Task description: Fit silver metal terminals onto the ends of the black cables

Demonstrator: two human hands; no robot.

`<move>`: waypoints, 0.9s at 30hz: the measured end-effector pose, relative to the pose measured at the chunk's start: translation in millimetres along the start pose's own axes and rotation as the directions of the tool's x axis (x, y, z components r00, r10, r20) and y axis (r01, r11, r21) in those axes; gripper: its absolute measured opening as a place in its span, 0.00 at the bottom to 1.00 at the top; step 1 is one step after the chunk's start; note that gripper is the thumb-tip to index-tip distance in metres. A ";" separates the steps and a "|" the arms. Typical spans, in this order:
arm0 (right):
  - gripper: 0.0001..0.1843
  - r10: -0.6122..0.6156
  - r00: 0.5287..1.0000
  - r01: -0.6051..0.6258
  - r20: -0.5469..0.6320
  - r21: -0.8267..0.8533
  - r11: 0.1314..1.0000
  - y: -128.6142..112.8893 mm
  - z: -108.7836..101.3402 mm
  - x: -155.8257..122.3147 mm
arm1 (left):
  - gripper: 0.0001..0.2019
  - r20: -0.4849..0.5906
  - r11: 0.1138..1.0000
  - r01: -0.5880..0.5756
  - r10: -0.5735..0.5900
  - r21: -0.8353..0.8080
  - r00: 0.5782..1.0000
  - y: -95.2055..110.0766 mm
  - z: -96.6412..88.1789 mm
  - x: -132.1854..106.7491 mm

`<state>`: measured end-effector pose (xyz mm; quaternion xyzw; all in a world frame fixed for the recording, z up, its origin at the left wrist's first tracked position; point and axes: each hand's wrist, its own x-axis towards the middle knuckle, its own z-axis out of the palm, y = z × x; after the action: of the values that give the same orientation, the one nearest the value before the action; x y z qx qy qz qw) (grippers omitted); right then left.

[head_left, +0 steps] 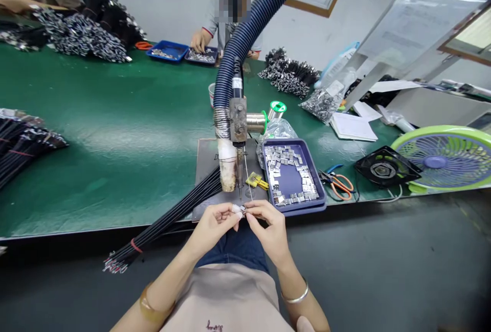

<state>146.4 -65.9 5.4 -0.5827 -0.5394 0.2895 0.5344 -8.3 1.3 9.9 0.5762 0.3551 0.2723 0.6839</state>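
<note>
My left hand (215,224) and my right hand (268,227) meet at the table's front edge, fingers pinched together on a small metal part (243,211) between them. Just above them hangs the tip of a soldering fixture (238,132) with a thin solder wire, under a blue corrugated hose (253,25). A bundle of black cables (172,217) lies under my left hand, running off the table edge to the left. A blue tray (293,204) with several small metal shells sits just right of my right hand.
Scissors with orange handles (339,182), a black fan frame (385,167) and a green fan (441,158) lie to the right. A solder spool (264,119) stands behind the fixture. Heaps of cables (84,30) cover the far left. Another person's hand (200,41) works at blue trays (169,50) across the table.
</note>
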 end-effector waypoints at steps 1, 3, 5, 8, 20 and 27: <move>0.06 0.001 1.000 -0.001 -0.001 0.003 1.000 0.2 -0.4 -0.1 | 0.19 0.006 1.000 -0.007 0.007 0.000 1.000 -0.4 -0.1 0.0; 0.06 0.008 1.000 -0.008 0.001 0.009 1.000 0.8 -1.3 0.2 | 0.18 0.026 1.000 -0.016 0.016 -0.005 1.000 -1.0 -0.9 -0.3; 0.06 -0.005 1.000 0.005 0.011 0.018 1.000 1.4 -2.4 1.5 | 0.15 0.060 1.000 -0.016 0.017 -0.020 0.998 -0.8 -2.4 -0.8; 0.05 -0.024 0.998 0.022 0.051 0.032 0.999 1.9 -4.7 4.1 | 0.12 0.109 0.999 -0.003 0.008 -0.051 0.994 0.9 -4.7 -2.0; 0.03 0.064 0.995 -0.067 0.079 0.042 0.997 2.4 -5.0 -1.4 | 0.13 0.105 0.984 -0.029 0.048 -0.176 0.993 -2.2 -4.1 -7.0; 0.05 0.054 0.996 -0.059 0.074 0.065 0.996 2.7 -5.5 -1.8 | 0.13 0.088 0.989 -0.064 0.076 -0.129 0.993 -3.5 -5.0 -6.1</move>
<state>151.9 -68.8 3.8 -0.5687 -0.5316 0.3432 0.5255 -16.0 -1.2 7.1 0.5559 0.2846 0.2912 0.7247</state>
